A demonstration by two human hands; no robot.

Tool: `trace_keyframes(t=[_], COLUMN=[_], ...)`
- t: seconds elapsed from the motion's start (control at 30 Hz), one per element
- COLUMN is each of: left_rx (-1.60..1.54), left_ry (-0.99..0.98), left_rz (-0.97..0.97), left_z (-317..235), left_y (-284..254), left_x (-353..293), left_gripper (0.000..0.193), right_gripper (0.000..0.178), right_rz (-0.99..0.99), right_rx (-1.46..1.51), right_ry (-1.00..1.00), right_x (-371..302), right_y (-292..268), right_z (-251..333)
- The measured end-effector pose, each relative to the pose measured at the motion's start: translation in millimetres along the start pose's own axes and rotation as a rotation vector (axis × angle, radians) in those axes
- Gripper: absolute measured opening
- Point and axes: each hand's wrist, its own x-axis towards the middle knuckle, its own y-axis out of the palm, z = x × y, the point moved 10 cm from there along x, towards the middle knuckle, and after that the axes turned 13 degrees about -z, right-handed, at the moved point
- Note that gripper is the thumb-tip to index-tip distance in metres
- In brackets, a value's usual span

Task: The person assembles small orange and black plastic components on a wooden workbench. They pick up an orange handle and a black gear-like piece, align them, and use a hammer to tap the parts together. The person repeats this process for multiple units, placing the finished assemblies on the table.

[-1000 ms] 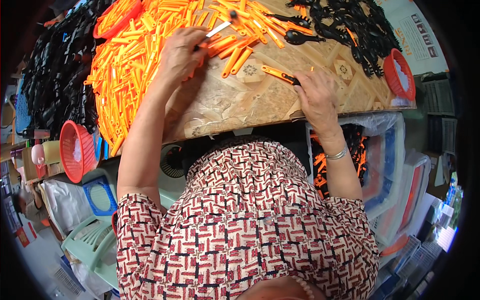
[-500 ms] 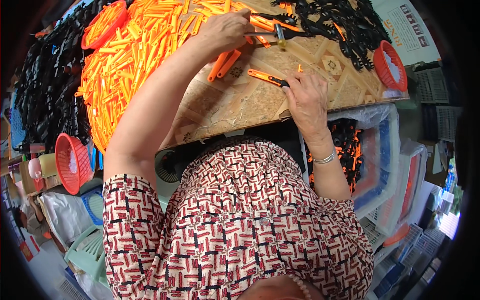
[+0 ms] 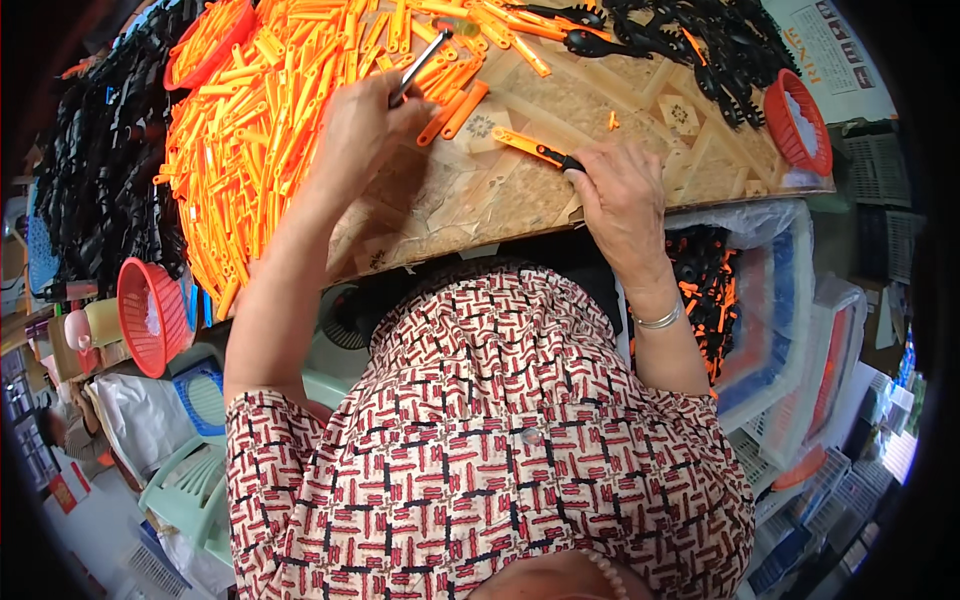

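In my left hand is a small hammer with a thin metal shaft and a yellowish head end; the fingers are wrapped round its grip. It hangs over the edge of a big heap of flat orange plastic handles. My right hand rests near the table's front edge. Its fingers close on the black end of an orange handle with a black insert, which points left over the wooden-patterned table. Two loose orange handles lie side by side near my left hand.
Black toothed plastic parts pile up at the far right, beside a red basket. Another red basket holds orange pieces at the far left. Below the table edge at right, a lined bin stands near black-and-orange pieces.
My left hand has drawn back to the left and nearer with the hammer, whose shaft now points away from me. The right hand still holds the orange handle, nearly in the same place.
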Motion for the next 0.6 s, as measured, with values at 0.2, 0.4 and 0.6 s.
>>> trace_keyframes(t=[0.2,0.4,0.6], left_rx=[0.102,-0.071,-0.629], left_ry=[0.169,0.006,-0.136], left_rz=[-0.050,-0.032,0.326], left_z=[6,23,5], left_y=[12,16,30], left_x=[-18,-21,-52], left_gripper=[0.031,0.026,0.019], right_gripper=[0.022,0.021,0.019], right_rz=[0.011,0.042,0.152], right_rx=[0.054,0.077,0.180], right_ry=[-0.019,-0.018,0.062], right_x=[-3,-12,-30], right_y=[1,3,7], right_z=[17,28,33])
